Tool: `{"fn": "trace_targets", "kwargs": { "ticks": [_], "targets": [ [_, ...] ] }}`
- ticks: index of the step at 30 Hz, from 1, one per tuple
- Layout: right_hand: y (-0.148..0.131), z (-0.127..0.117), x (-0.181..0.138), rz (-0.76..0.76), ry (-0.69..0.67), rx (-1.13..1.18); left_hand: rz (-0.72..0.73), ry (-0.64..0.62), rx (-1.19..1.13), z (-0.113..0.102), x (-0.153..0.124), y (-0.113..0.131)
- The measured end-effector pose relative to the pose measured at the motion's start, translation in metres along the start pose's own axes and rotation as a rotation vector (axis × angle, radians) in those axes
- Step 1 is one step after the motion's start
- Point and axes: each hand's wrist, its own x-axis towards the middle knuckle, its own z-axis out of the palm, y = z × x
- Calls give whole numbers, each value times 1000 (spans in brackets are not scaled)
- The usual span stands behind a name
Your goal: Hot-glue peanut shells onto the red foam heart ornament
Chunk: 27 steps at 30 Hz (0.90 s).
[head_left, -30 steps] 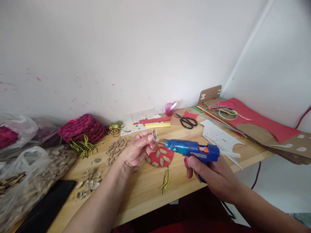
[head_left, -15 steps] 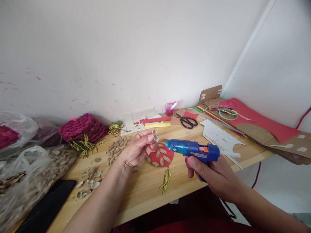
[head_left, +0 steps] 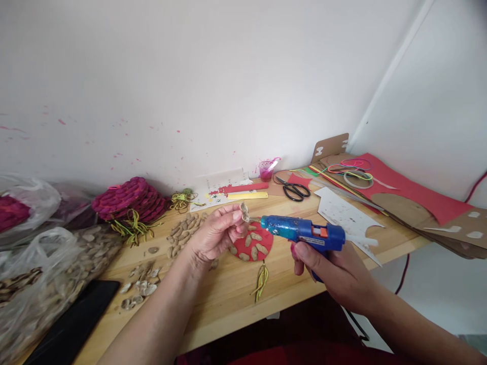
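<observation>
My left hand (head_left: 215,235) pinches a peanut shell half (head_left: 244,211) between thumb and fingers, held above a red paper disc (head_left: 253,245) with several shells stuck on it. My right hand (head_left: 335,271) grips a blue glue gun (head_left: 304,232) by the handle. The gun's nozzle points left and touches the shell. A yellow-green thread bundle (head_left: 261,280) lies on the wooden table (head_left: 228,299) just below the disc.
Loose peanut shells (head_left: 184,230) lie left of the disc, with more in clear bags (head_left: 41,284). Magenta woven pieces (head_left: 127,200) sit by the wall. Scissors (head_left: 293,190), a pink cup (head_left: 265,170), red paper and cardboard (head_left: 414,203) lie to the right. A black slab (head_left: 72,327) lies front left.
The glue gun's nozzle has risen slightly and closed onto the shell in my left hand. Both hands otherwise stay almost in place.
</observation>
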Motion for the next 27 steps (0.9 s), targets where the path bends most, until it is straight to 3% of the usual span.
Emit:
{"fn": "trace_targets", "kwargs": {
  "ticks": [22, 27],
  "targets": [
    [4, 1, -1, -18, 3, -41, -8, 15, 0, -2, 0, -2],
    [22, 7, 7, 131, 47, 60, 24, 2, 49, -5, 1, 2]
  ]
}}
